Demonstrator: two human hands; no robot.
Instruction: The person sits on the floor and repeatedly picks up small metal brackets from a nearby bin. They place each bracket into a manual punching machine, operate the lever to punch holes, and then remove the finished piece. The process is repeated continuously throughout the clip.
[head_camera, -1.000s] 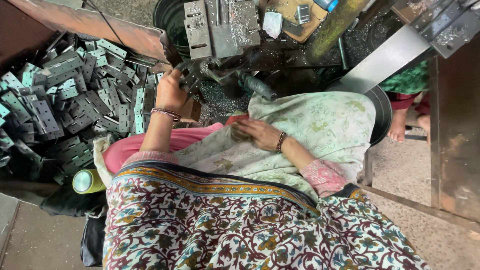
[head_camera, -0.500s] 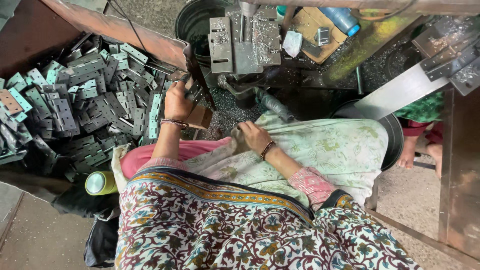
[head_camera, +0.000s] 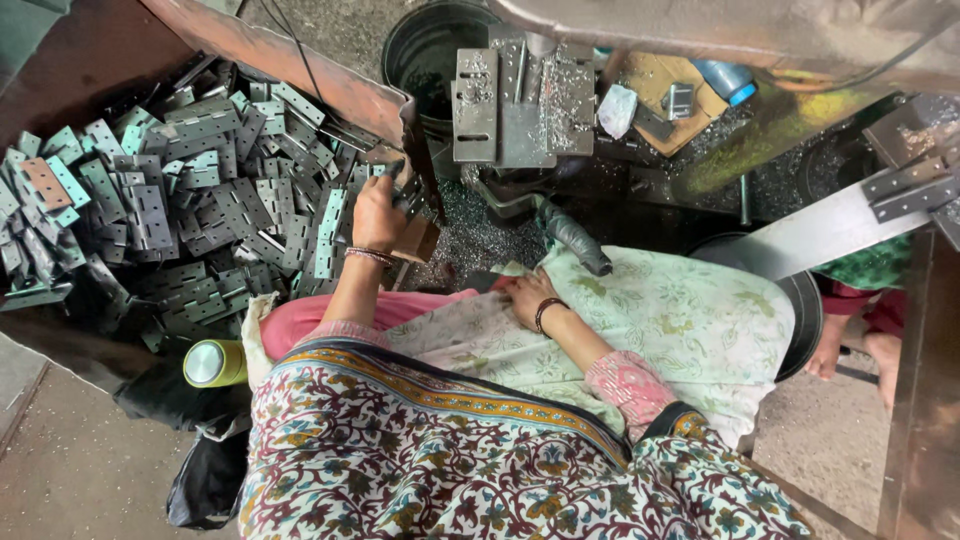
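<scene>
While gripped in the closed left hand (head_camera: 378, 212), a small stack of hinges (head_camera: 405, 190) sits at the right edge of the hinge pile (head_camera: 170, 215), just left of the press (head_camera: 520, 105). Farther right, the right hand (head_camera: 527, 296) rests flat and open on the floral cloth (head_camera: 680, 325), holding nothing. A green can (head_camera: 213, 363) stands below the pile.

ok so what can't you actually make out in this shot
- Left hand, head view: its fingers curl over the metal hinge plates, so the grip is hidden.
- Right hand: fingertips blend into the floral cloth.
- Black bucket: inside too dark.
- Another person's foot: cut off by the frame edge.
</scene>
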